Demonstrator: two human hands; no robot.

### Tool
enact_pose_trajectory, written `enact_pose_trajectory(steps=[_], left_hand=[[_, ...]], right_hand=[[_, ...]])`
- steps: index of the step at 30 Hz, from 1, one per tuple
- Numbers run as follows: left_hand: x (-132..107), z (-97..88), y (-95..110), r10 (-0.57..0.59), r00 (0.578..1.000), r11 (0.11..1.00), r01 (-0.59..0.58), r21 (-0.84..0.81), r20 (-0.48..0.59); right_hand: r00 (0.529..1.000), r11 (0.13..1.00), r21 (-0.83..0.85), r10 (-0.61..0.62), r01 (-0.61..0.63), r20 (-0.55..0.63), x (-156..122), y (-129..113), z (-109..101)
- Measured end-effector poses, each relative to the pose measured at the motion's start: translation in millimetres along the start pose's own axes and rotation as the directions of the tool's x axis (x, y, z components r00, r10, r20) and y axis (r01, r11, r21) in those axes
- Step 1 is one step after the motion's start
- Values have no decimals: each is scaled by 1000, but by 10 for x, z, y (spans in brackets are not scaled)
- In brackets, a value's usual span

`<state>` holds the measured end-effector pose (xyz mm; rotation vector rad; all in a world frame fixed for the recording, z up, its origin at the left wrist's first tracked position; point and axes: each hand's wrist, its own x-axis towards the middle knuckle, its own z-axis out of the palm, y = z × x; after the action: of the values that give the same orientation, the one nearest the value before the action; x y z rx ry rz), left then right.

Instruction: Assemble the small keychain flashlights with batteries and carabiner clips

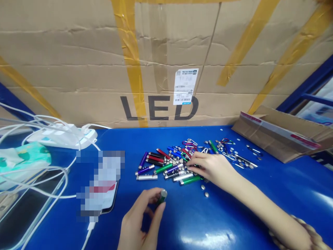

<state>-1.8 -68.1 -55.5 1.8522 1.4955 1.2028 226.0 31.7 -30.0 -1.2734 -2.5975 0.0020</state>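
My left hand (144,218) is closed round a short green metal flashlight tube (162,197), held upright with its silver round end facing up. My right hand (205,166) reaches into a pile of small flashlight tubes. Its thumb and fingers are drawn together among the pieces; what they pinch is too small to make out. Beside it lie a green tube (190,180), a silver tube (183,177) and a purple tube (173,169). Small silver button cells (206,194) lie in front of the right hand, and a silver tube (147,177) rests at the pile's left edge.
Carabiner clips (229,156) and loose small parts lie behind my right forearm. An open cardboard box (281,135) stands at the right. A phone with a cable (91,224), a power strip (88,137) and a tissue pack (31,159) are on the left. A large carton (91,83) forms the back.
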Motion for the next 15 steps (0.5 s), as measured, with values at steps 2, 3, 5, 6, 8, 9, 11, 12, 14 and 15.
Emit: enact_pose_trajectory(steps=[2, 3, 5, 6, 8, 9, 11, 12, 14, 15], left_hand=[[-43, 16, -49, -50, 999, 998, 49, -41, -14], [-65, 25, -68, -72, 997, 996, 70, -52, -25], [-100, 43, -87, -101, 993, 993, 97, -63, -53], [-112, 52, -86, -109, 992, 992, 105, -67, -68], [-123, 67, -64, -121, 987, 990, 113, -80, -108], [-123, 72, -49, -118, 986, 990, 108, -86, -118], [-116, 77, -22, -109, 984, 991, 96, -96, -138], [-112, 78, -14, -107, 984, 991, 93, -100, -146], [-109, 77, -12, -111, 982, 990, 96, -104, -150], [-109, 76, -16, -115, 982, 990, 100, -103, -147]], right_hand=[[1000, 1000, -5, 14, -14, 0, -5, -2, 20], [1000, 1000, -7, 17, -17, -1, -7, -3, 30], [1000, 1000, -7, 14, -14, 0, -6, -9, 53], [1000, 1000, -6, 9, -9, 0, -4, -12, 67], [1000, 1000, -8, 1, -1, -2, 2, -16, 96], [1000, 1000, -11, -3, 3, -2, 4, -15, 110], [1000, 999, -28, -15, 15, -5, 5, -4, 136], [1000, 999, -42, -25, 25, -10, 4, 6, 148], [998, 996, -83, -46, 43, -30, -1, 27, 172], [998, 993, -108, -47, 42, -49, -3, 36, 187]])
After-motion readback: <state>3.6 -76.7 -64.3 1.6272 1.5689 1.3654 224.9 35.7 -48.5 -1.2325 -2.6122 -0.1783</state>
